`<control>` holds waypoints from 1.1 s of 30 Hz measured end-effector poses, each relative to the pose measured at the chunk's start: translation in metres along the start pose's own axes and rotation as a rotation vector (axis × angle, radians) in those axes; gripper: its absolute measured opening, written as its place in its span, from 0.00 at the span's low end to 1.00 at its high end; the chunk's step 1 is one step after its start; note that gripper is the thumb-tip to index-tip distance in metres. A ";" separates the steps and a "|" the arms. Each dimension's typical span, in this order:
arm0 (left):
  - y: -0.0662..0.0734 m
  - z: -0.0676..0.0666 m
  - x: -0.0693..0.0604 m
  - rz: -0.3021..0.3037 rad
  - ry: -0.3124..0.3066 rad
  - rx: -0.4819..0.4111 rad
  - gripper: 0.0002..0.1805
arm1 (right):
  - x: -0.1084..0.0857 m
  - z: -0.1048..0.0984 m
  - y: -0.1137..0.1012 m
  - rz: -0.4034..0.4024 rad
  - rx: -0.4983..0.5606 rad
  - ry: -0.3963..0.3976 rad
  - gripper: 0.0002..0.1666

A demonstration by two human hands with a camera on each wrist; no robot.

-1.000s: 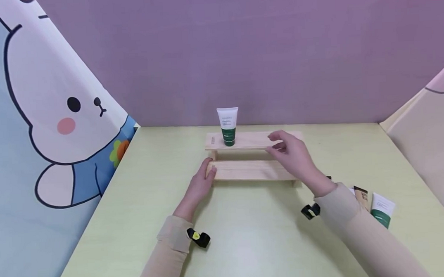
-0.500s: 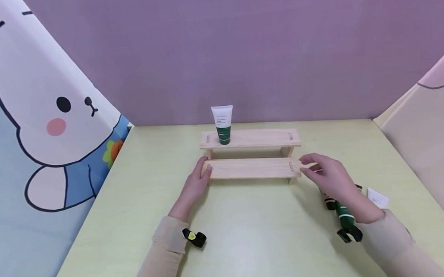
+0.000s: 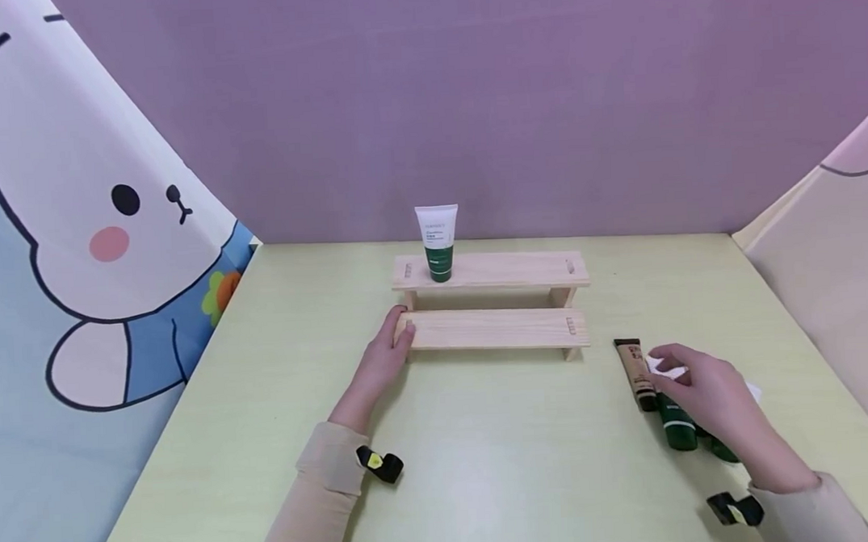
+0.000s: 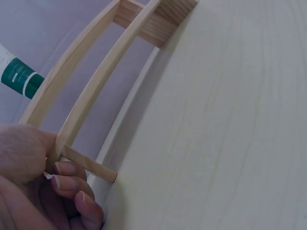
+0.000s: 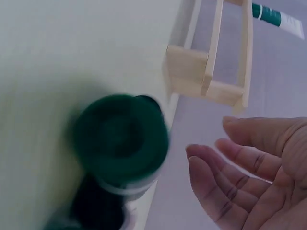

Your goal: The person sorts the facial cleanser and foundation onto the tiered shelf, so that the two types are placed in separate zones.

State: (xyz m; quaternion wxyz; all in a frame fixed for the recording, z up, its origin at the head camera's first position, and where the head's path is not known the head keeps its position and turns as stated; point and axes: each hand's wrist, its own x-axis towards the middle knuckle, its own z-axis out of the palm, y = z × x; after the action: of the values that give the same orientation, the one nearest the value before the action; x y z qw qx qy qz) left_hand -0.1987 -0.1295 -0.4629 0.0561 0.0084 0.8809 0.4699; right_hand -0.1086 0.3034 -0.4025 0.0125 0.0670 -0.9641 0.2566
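Note:
A two-step wooden rack stands on the table, and a white-and-green tube is upright on the left of its upper step. My left hand grips the left end of the lower step, thumb on top; in the left wrist view that hand has its fingers curled at the step's end. My right hand hovers over the tubes at the right, fingers parted and bent with nothing visible between them. Beneath it lie a green-capped tube and, beside that, a brown tube. The right wrist view shows a blurred green cap.
Another green-ended tube lies partly hidden under my right hand. A purple backdrop rises behind the table, with a rabbit-printed cloth at the left and a pale cloth at the right.
My right hand has moved from the upper step, right and towards me, to the lying tubes. My left hand keeps its grip on the rack. The camera view has shifted slightly.

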 end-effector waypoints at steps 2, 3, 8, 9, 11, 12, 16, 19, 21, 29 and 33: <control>0.000 0.000 0.000 0.000 0.001 0.005 0.25 | -0.005 0.000 0.006 0.018 -0.011 0.001 0.20; 0.001 0.000 0.000 -0.002 0.001 0.007 0.25 | -0.007 0.000 0.009 0.027 -0.019 -0.001 0.20; 0.003 0.000 -0.001 -0.010 -0.004 0.018 0.26 | -0.013 0.000 0.020 0.093 -0.060 -0.074 0.22; 0.003 0.000 -0.001 -0.011 -0.004 0.019 0.26 | -0.013 0.001 0.022 0.102 -0.071 -0.085 0.22; 0.004 0.000 -0.001 -0.008 -0.003 0.020 0.25 | -0.013 0.002 0.025 0.116 -0.092 -0.100 0.22; 0.005 0.000 -0.002 -0.003 -0.001 0.020 0.25 | -0.012 0.002 0.027 0.120 -0.102 -0.102 0.23; 0.006 -0.001 -0.002 0.011 0.008 0.025 0.24 | -0.010 0.004 0.031 0.126 -0.133 -0.106 0.25; 0.006 -0.001 -0.003 0.010 0.011 0.024 0.24 | -0.010 0.005 0.030 0.126 -0.148 -0.111 0.21; 0.005 -0.001 -0.002 0.007 0.009 0.025 0.24 | -0.010 0.005 0.030 0.127 -0.154 -0.118 0.17; 0.002 0.001 -0.001 -0.009 0.008 0.033 0.24 | -0.011 0.006 0.030 0.156 -0.133 -0.165 0.21; 0.004 0.000 -0.001 -0.011 0.013 0.033 0.24 | -0.009 0.008 0.029 0.174 -0.123 -0.171 0.21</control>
State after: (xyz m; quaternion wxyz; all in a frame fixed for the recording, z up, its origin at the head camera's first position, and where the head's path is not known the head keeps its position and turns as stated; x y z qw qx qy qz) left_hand -0.1974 -0.1278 -0.4596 0.0529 0.0017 0.8890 0.4549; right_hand -0.1036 0.3255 -0.4247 -0.0880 0.0042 -0.9777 0.1905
